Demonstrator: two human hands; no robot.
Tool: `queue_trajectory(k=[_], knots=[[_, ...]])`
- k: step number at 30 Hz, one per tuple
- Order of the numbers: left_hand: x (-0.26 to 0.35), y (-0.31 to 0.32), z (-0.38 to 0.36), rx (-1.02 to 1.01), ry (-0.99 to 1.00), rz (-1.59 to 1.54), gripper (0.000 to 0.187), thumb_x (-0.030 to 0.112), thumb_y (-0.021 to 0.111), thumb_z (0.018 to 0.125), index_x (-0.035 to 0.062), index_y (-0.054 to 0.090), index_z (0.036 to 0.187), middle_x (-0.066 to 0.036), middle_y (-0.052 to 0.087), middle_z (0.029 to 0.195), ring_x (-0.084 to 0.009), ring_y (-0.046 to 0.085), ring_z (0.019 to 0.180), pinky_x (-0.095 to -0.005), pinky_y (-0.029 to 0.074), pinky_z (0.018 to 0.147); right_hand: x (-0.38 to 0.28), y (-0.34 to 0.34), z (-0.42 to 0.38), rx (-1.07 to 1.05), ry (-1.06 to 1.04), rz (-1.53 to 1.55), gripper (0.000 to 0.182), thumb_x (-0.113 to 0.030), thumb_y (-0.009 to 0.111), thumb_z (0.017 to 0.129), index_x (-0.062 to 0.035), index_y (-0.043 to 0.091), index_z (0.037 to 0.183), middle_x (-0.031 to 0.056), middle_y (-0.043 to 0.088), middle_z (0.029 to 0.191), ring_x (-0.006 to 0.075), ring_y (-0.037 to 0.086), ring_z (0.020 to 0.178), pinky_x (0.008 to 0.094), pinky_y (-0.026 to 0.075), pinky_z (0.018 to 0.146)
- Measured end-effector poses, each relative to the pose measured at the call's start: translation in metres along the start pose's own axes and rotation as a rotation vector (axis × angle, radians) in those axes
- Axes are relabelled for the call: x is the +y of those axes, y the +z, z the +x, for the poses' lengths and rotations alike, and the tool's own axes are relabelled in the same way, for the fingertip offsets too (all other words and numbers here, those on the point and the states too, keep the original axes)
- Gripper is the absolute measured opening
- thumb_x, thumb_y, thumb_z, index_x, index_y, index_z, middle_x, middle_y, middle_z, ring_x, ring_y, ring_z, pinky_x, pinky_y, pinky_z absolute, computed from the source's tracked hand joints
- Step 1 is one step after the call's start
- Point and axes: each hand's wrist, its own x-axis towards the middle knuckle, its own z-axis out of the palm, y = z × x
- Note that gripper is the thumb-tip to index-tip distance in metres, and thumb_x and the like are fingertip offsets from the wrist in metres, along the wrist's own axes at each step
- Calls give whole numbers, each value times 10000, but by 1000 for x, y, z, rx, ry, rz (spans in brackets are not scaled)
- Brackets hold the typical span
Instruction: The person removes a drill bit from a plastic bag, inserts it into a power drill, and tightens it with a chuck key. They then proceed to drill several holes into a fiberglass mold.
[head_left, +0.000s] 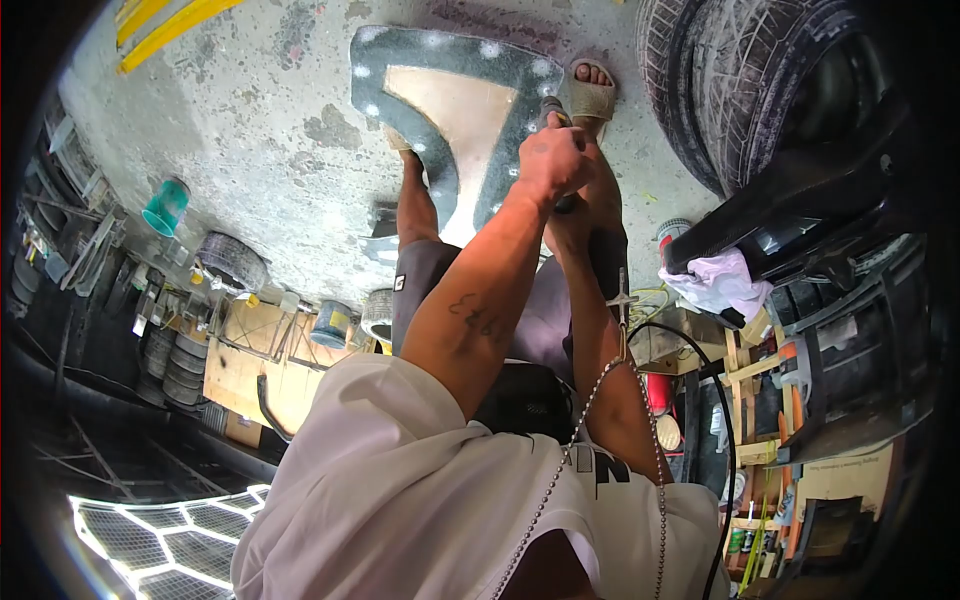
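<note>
A dark, slim hand-held tool (553, 107) points down at the right arm of a flat panel. My left hand (552, 160) is closed round its front part. My right hand (568, 232) sits just behind, gripping the rear of the tool near my knee. Most of the tool is hidden by my hands, so I cannot tell its exact kind. The panel (437, 45) has a wide dark-grey border with whitish spots along its edge and a tan middle (450, 95). It lies in front of me between my feet, its narrow end towards my legs.
Large tyres (700, 90) stand at the right, beside a glossy black part (790, 220) with a white cloth (718, 283) on it. A black cable (725, 420) runs down my right side. At the left are a green bucket (166, 207) and a tyre (230, 260).
</note>
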Motion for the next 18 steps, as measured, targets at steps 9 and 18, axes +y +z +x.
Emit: queue_trajectory(k=[9, 18], knots=[[-2, 4, 3, 10, -13, 51, 295, 291, 707, 750, 151, 764, 1003, -172, 693, 1147, -370, 686, 1025, -444, 556, 905, -3, -2, 0, -8, 28, 2, 225, -96, 717, 841, 6, 675, 1036, 117, 730, 879, 194, 722, 842, 346, 525, 726], [-5, 7, 2, 15, -8, 23, 284, 285, 708, 754, 155, 762, 1000, -167, 665, 1192, -373, 679, 1036, -449, 554, 905, 27, 10, 4, 37, -93, 199, 231, -89, 739, 823, -5, 661, 1024, 108, 720, 849, 199, 716, 818, 350, 523, 718]])
